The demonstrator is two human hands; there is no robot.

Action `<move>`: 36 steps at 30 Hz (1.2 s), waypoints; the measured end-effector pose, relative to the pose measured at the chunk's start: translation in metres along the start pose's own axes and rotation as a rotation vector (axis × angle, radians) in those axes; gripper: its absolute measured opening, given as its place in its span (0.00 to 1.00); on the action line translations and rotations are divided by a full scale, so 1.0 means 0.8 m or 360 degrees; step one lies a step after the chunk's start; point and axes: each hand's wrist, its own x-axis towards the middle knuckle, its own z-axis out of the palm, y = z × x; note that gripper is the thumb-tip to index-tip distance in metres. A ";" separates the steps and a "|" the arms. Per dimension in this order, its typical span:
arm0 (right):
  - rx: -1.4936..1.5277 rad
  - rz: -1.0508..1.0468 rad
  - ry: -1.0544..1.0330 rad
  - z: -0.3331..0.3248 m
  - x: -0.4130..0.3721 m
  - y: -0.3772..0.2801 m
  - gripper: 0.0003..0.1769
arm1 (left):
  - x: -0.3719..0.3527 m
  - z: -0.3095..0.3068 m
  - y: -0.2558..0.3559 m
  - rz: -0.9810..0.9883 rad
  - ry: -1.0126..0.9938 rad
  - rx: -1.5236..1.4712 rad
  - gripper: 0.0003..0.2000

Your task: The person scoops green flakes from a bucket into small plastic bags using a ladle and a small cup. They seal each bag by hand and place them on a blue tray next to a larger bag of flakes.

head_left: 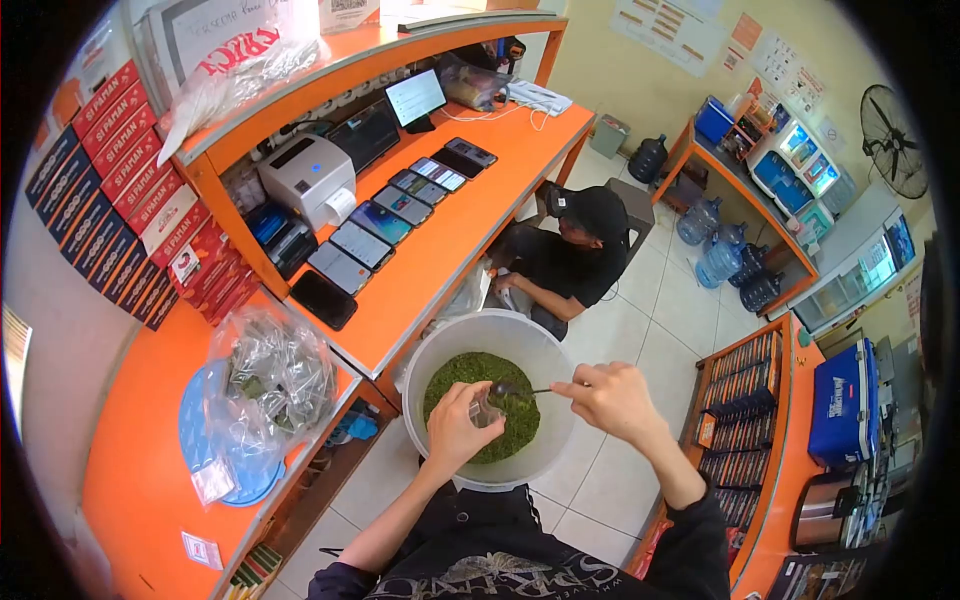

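Over a large white tub [410,405], my left hand [460,425] is closed around a small clear plastic bag [487,414]. My right hand [610,400] grips the handle of a dark spoon [515,388], whose bowl is right at the mouth of the bag. Chopped green herb-like material [480,365] fills the lower part of the tub beneath both hands. Part of the bag is hidden behind my left fingers.
A person [570,250] in a black cap sits low just beyond the tub. Several phones [362,243] and a label printer [305,175] stand on the orange counter [480,215]. On the left, a plastic bag of green material [280,370] rests on a blue lid [195,420].
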 end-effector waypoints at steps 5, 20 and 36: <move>0.0184 0.0121 0.0234 0.026 -0.023 -0.027 0.18 | 0.006 0.004 -0.007 -0.0012 -0.0010 -0.0179 0.27; 0.1175 0.1282 0.0735 0.115 -0.049 -0.120 0.29 | -0.004 0.006 0.016 -0.0163 -0.0019 -0.0655 0.33; 0.2976 0.1110 0.0789 0.080 0.068 -0.184 0.03 | -0.068 -0.091 0.043 -0.0317 0.0736 -0.1145 0.07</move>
